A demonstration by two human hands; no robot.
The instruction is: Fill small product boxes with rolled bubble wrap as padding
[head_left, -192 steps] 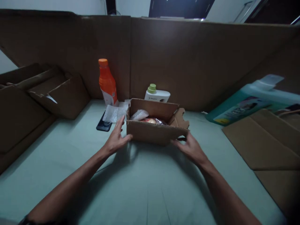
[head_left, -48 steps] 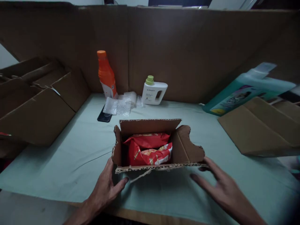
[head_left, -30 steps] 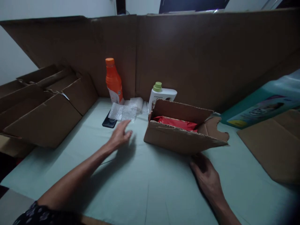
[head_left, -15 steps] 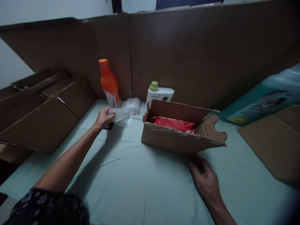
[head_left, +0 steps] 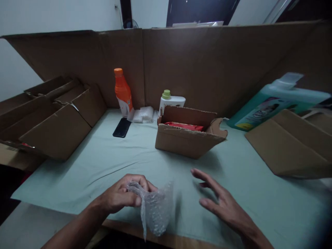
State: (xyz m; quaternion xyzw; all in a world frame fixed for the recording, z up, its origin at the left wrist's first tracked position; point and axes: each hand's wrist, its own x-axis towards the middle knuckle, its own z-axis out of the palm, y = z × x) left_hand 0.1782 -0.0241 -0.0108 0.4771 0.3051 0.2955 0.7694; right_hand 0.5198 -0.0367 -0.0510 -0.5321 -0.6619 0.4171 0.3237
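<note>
My left hand pinches the top edge of a clear bubble wrap bag, which hangs down near the front edge of the table. To its right, my right hand is held above the cloth with its fingers apart and nothing in them. Beyond both hands stands an open cardboard box, with a red packet partly visible inside. Behind that box is a white bottle with a green cap, its lower part hidden.
A phone lies before an orange bottle and folded bubble wrap. Cardboard boxes line the left. On the right, a jug of teal liquid leans behind another box. A cardboard wall closes the back.
My left hand has drawn the bubble wrap bag from the back left towards me, uncovering the phone. My right hand has moved away from the cardboard box, its fingers spread.
</note>
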